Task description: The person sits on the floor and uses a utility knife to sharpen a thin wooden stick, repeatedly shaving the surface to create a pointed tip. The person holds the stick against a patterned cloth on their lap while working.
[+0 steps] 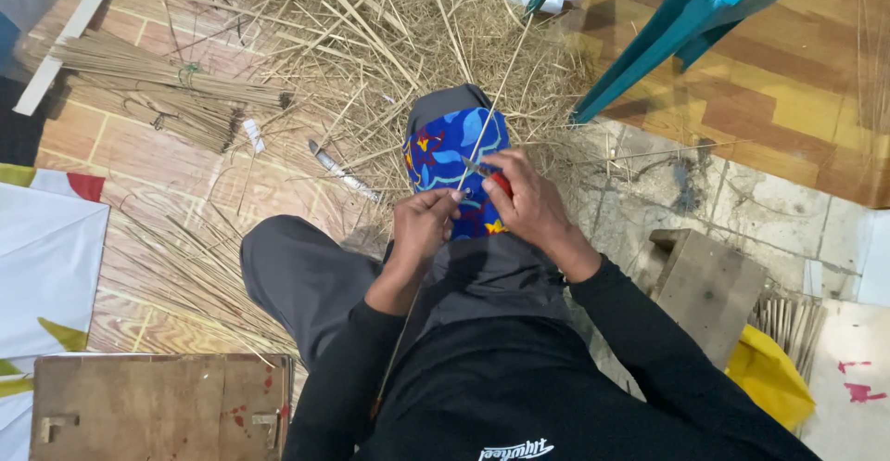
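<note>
A: Left to right, quick. Far left?

B: Tied bundle of thin sticks on the floor, upper left, lying roughly sideways. Wooden box bottom left. Loose straw pile top middle.

A: Left hand?

B: Left hand over the lap, fingertips pressed together, pinching a thin stick.

A: Stick axis?

B: Long and slanted. It runs from low near the left forearm, up through the pinch, then on up and to the right toward the straw. Far tip points away from the person, upper right. Near end drops down beside the dark sleeve; its end is hard to make out.

A: Where is it against the grip?

B: The left pinch sits partway along, with a long stretch of stick above it and more below. It crosses over a blue patterned cloth draped on the knee.

A: Right hand?

B: Right hand just beside the left, closed around a small knife with a red handle. The blade lies against the stick just above the left fingertips.

A: Hands touching?

B: Close, can't tell contact.

A: Further right?

B: Teal plastic chair upper right, wooden block right of the arm, yellow bag below it.
</note>
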